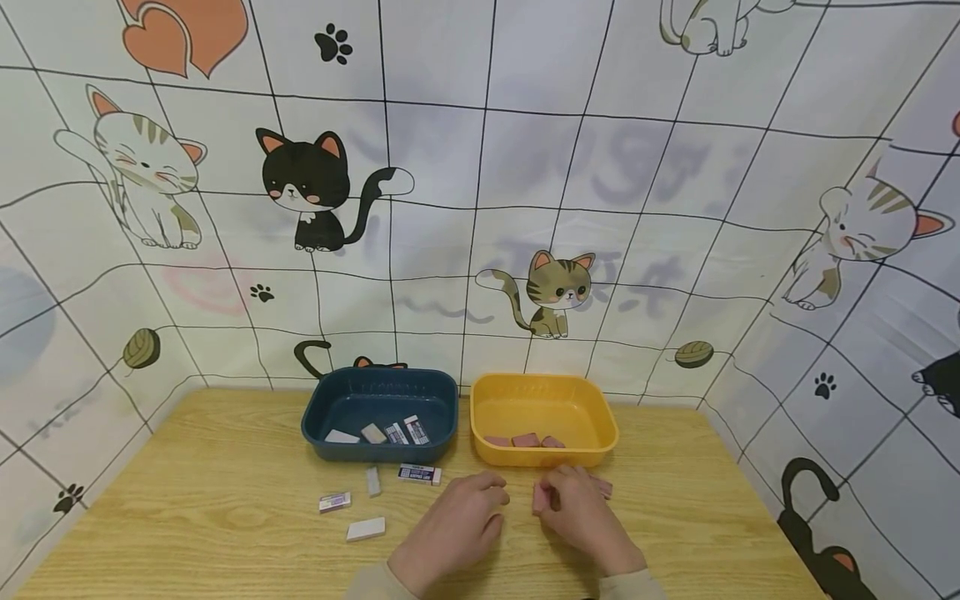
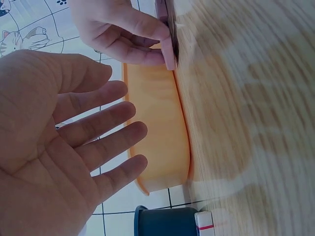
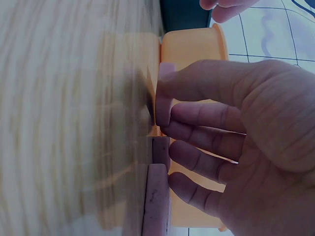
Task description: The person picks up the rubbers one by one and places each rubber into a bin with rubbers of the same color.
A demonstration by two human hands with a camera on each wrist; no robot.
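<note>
The right hand (image 1: 588, 517) pinches a pink eraser block (image 1: 540, 498) between thumb and fingers, at the tabletop just in front of the yellow bin (image 1: 592, 457). In the right wrist view the pinched block (image 3: 164, 105) lies at the thumb tip, and further pink blocks (image 3: 156, 199) lie beside the other fingers. The left hand (image 1: 453, 525) holds nothing; in the left wrist view its fingers (image 2: 115, 140) are spread and relaxed, to the left of the right hand. Pink blocks (image 1: 526, 440) lie inside the yellow bin.
A dark blue bin (image 1: 345, 452) holds several white erasers (image 1: 373, 433). In front of it on the wooden table (image 1: 225, 517) lie a plain white block (image 1: 366, 529), a small grey-white block (image 1: 373, 482) and two sleeved erasers (image 1: 334, 502). A cat-print sheet (image 1: 435, 150) hangs behind.
</note>
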